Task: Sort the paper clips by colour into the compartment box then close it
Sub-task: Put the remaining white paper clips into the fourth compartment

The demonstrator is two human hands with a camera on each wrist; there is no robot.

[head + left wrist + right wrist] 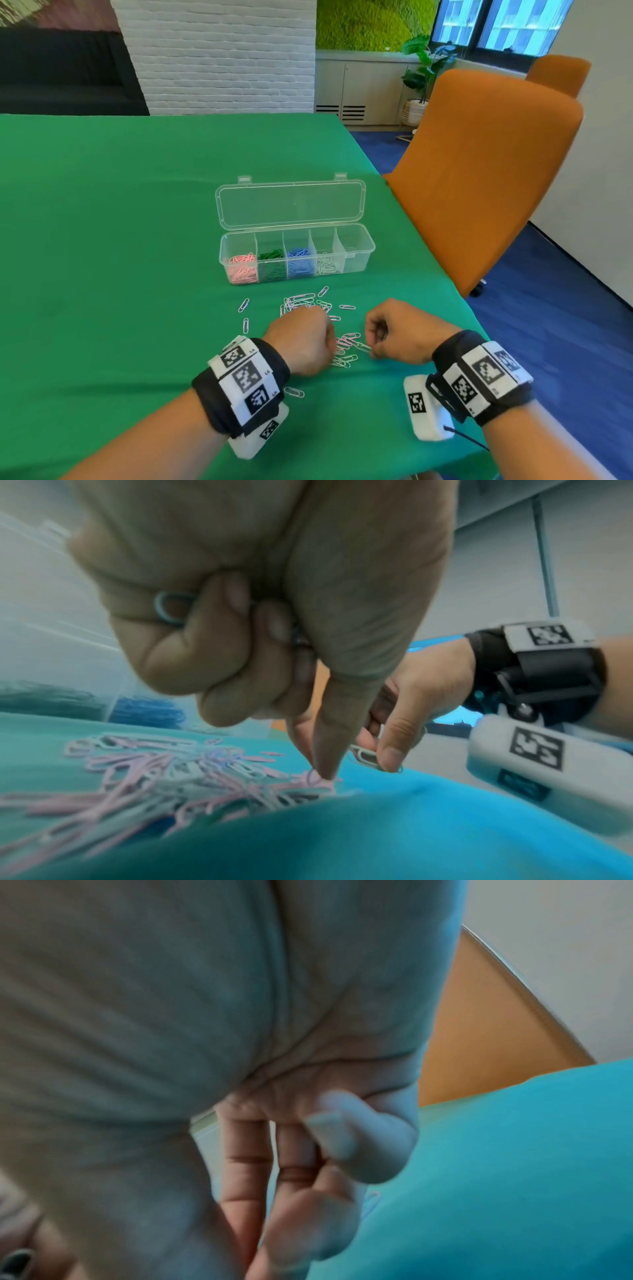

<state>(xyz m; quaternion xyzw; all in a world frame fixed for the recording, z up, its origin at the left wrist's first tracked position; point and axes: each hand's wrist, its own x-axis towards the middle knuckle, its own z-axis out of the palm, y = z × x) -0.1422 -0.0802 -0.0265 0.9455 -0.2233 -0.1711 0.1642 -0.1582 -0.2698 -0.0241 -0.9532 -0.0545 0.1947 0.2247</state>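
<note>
On the green tablecloth (137, 212), just in front of the compartment box (296, 254), a loose heap of paper clips (310, 303) was spread, mostly pink and white. Behind it the box was left with its lid (290, 205) laid back, presumably so clips could be dropped in without pause; pink, green, blue and white clips were already kept in four compartments, while the rightmost one appeared bare. Sorting was therefore judged well advanced but unfinished, and the closing not yet begun.

Over the near part of the heap the left hand (306, 342) was curled into a fist, a pale blue clip (168, 609) being gripped under the folded fingers, seemingly as a store of gathered clips, while forefinger and thumb were brought down onto a pink clip on the cloth. Just beside it the right hand (399, 331) was also curled, and a white clip (365, 756) was pinched between thumb and fingertips. An orange chair (486, 171) was stood beyond the table's right edge.
</note>
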